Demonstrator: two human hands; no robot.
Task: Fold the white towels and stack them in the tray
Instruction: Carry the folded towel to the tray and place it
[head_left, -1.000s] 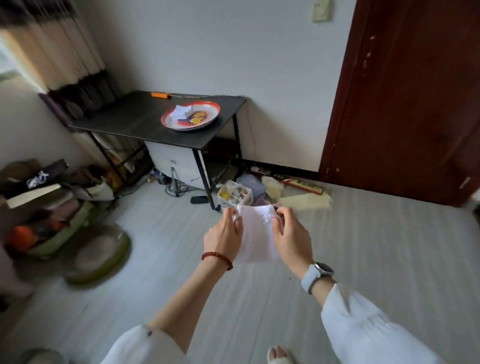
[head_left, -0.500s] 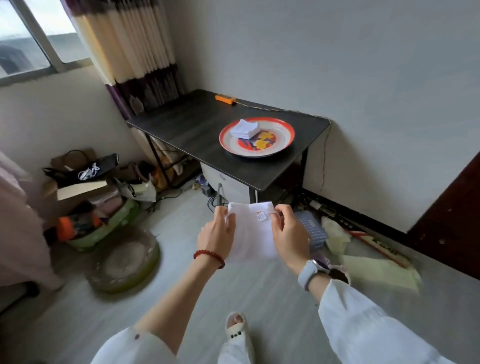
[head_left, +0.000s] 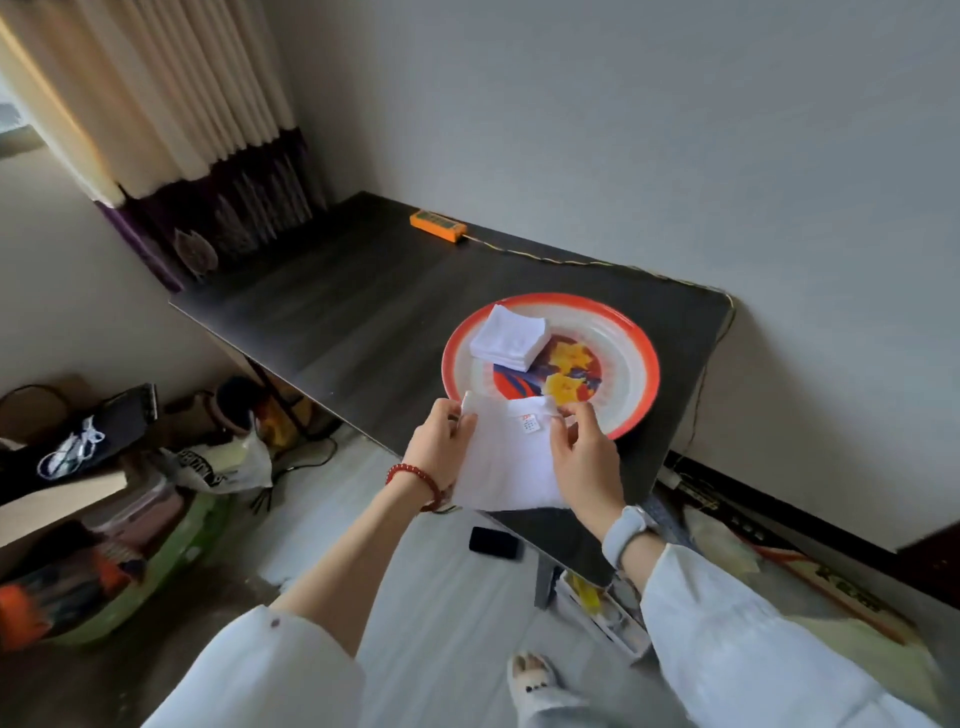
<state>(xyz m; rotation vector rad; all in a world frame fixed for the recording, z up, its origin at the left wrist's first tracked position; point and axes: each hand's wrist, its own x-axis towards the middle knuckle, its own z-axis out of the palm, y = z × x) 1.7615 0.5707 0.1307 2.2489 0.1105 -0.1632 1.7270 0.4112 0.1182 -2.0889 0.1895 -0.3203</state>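
Both hands held a white towel up in the lower centre of the frame, over the near edge of a dark table. The left hand pinched the towel's upper left corner between thumb and closed fingers, and the right hand pinched the upper right corner the same way. The cloth hung flat between them, with a small printed label showing near its top edge. Its top edge overlapped the near rim of the tray in the view; whether it touched the tray could not be told.

The tray was round, with an orange-red rim and a red, blue and yellow picture in its middle, and it lay on the table right of centre in the frame. A stack of folded white towels sat on the tray's upper left part.

A red bead bracelet circled the left wrist, and a pale watch sat on the right wrist. Both arms wore white sleeves, the left one pushed up past the forearm.

At the table's far edge, by the wall, lay an orange power strip with a cord trailing to the right. A cream curtain with a dark purple hem hung in the upper left of the frame. On the floor under the hands lay a black phone.
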